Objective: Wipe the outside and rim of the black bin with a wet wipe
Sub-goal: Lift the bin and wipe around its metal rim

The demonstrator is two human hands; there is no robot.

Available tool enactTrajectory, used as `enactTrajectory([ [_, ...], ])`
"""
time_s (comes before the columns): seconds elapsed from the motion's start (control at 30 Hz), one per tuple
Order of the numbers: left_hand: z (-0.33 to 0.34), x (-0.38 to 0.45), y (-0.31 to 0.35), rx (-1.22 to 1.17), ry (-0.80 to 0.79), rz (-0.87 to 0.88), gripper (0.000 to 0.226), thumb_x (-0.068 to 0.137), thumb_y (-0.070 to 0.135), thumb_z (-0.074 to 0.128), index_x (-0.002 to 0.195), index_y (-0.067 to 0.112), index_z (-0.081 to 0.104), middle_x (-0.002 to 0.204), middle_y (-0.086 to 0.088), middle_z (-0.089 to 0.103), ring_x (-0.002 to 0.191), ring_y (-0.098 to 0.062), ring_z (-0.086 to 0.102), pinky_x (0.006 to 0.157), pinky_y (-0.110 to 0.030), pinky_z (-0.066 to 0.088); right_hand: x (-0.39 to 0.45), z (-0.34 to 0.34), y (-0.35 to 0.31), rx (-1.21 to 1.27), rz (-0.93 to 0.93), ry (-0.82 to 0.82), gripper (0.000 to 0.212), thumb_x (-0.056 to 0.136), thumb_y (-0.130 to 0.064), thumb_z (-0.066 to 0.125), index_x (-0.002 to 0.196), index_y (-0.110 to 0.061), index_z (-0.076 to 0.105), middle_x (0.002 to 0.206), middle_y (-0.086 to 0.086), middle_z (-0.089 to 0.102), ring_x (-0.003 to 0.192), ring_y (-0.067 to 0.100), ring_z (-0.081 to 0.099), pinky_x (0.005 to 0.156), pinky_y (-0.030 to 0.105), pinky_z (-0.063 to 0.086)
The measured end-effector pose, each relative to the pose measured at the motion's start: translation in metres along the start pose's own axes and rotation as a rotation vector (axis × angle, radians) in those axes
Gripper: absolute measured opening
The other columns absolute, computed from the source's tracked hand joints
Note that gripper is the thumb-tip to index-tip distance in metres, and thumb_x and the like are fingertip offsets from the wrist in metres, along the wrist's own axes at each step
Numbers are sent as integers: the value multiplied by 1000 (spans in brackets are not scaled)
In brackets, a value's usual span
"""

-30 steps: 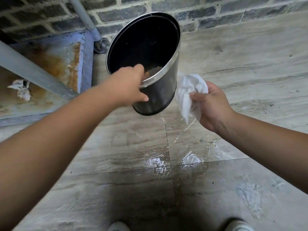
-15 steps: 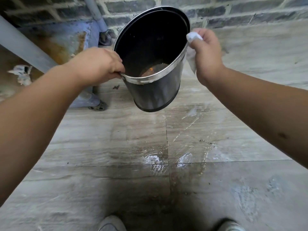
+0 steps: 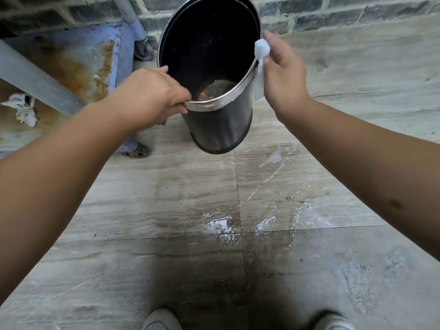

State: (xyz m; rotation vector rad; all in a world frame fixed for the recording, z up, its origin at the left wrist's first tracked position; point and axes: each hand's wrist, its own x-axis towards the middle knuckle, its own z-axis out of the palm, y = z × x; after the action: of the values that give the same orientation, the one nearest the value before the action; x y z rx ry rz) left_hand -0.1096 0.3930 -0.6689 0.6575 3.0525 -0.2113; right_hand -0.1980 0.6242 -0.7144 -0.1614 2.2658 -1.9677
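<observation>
The black bin (image 3: 221, 129) with a silver rim hangs tilted above the floor, its open mouth facing me and some brown residue on its bottom. My left hand (image 3: 152, 96) grips the near left part of the rim, fingers hooked inside. My right hand (image 3: 283, 70) pinches the white wet wipe (image 3: 260, 67) against the rim on the right side; the wipe is folded over the edge and trails down the outer wall.
A rusty blue metal panel (image 3: 78, 60) and a grey pipe (image 3: 133, 22) stand left of the bin against a brick wall (image 3: 333, 13). A crumpled rag (image 3: 23, 108) lies at far left. The tiled floor (image 3: 238, 222) is wet below the bin; my shoes (image 3: 162, 320) show at the bottom.
My right hand carried the wipe from beside the bin's lower wall up onto the right rim, then slid it a little down along the rim. My left hand shifted its grip leftward on the rim.
</observation>
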Motion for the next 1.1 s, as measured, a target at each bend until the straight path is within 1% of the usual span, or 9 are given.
enactTrajectory([
  [0.1, 3, 13, 7, 15, -80, -58, 23, 96, 23, 53, 100, 5, 66, 90, -14, 70, 97, -31, 64, 116, -36, 16, 3, 3, 5, -78, -5, 90, 18, 93, -15, 54, 99, -30, 58, 98, -7, 72, 95, 10, 67, 92, 41, 54],
  [0.23, 4, 19, 11, -3, -86, -45, 19, 95, 19, 55, 95, 2, 63, 90, -14, 66, 93, -32, 62, 117, -41, 14, 6, 6, 4, -45, -26, 157, 17, 89, -19, 64, 77, -29, 60, 80, -14, 65, 78, 4, 61, 87, 38, 55],
  [0.4, 3, 21, 15, -23, -134, -44, 15, 94, 19, 56, 89, 6, 61, 79, -9, 62, 81, -31, 61, 116, -46, 19, -1, 5, 11, -1, -27, 139, 17, 85, -11, 63, 76, -24, 57, 78, -3, 60, 74, 10, 56, 81, 41, 54],
  [0.53, 1, 24, 21, -60, -169, -40, 14, 93, 20, 58, 84, 9, 59, 63, 4, 45, 78, -30, 60, 111, -50, 29, -8, 1, 12, 57, -14, 90, 14, 81, -9, 62, 77, -22, 58, 74, -3, 57, 73, 12, 56, 74, 36, 52],
  [0.6, -1, 25, 28, -79, -170, -37, 17, 92, 21, 58, 83, 7, 58, 66, -1, 50, 77, -31, 59, 99, -53, 41, -12, -1, 13, 78, -9, 80, 13, 79, -10, 62, 76, -22, 58, 72, -6, 57, 71, 10, 56, 71, 31, 52],
  [0.67, -4, 27, 38, -88, -150, -48, 20, 93, 22, 59, 79, 7, 56, 73, -6, 56, 76, -31, 58, 82, -47, 49, -17, -3, 13, 86, 8, 74, 11, 76, -11, 60, 76, -22, 57, 73, -6, 58, 71, 11, 57, 70, 30, 52],
  [0.77, -7, 30, 51, -99, -108, -70, 23, 92, 21, 60, 73, 11, 50, 72, -7, 56, 74, -29, 56, 62, -35, 39, -25, -5, 14, 92, 29, 69, 13, 74, -11, 58, 73, -23, 55, 72, -7, 56, 70, 12, 55, 69, 30, 49],
  [1.0, -5, 45, 82, -66, -87, -182, 19, 94, 19, 56, 78, 10, 50, 78, -9, 55, 77, -30, 55, 65, -39, 43, -45, -15, 14, 53, 27, 44, 17, 76, -12, 63, 70, -23, 52, 69, -7, 53, 66, 9, 51, 66, 30, 47],
  [1.1, -5, 49, 85, -114, -97, -168, 17, 93, 20, 57, 81, 12, 48, 81, -9, 55, 78, -29, 55, 68, -42, 46, -51, -19, 12, 13, -1, -12, 19, 79, -10, 66, 73, -24, 54, 74, -5, 57, 74, 17, 57, 71, 38, 52],
])
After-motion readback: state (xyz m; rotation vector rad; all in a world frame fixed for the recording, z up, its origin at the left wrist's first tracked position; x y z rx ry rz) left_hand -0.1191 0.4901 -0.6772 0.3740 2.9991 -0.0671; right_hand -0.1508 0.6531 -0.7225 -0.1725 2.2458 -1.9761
